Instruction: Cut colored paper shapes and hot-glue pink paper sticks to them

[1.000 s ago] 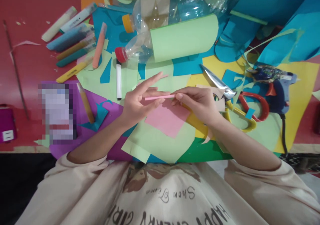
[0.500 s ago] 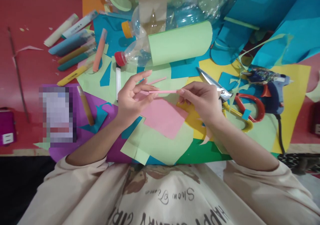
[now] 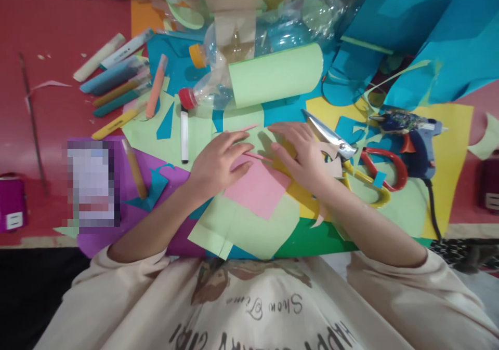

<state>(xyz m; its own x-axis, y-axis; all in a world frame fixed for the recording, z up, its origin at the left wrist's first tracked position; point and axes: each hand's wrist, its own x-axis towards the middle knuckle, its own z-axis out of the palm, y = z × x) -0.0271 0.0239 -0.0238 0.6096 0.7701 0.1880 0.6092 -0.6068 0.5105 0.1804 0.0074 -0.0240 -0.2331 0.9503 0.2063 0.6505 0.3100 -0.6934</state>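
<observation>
Fingers (image 3: 234, 141) of both hands lie spread flat, pressing a thin pink strip (image 3: 258, 156) against the paper. Left hand (image 3: 220, 164) and right hand (image 3: 304, 155) sit just beside the pink sheet (image 3: 259, 189).

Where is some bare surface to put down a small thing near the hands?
Bare red table lies left of the markers, crossed only by a thin stick. A smaller red strip shows far right, past the glue gun. Around the left hand and right hand it is crowded with paper, scissors and bottles.
</observation>
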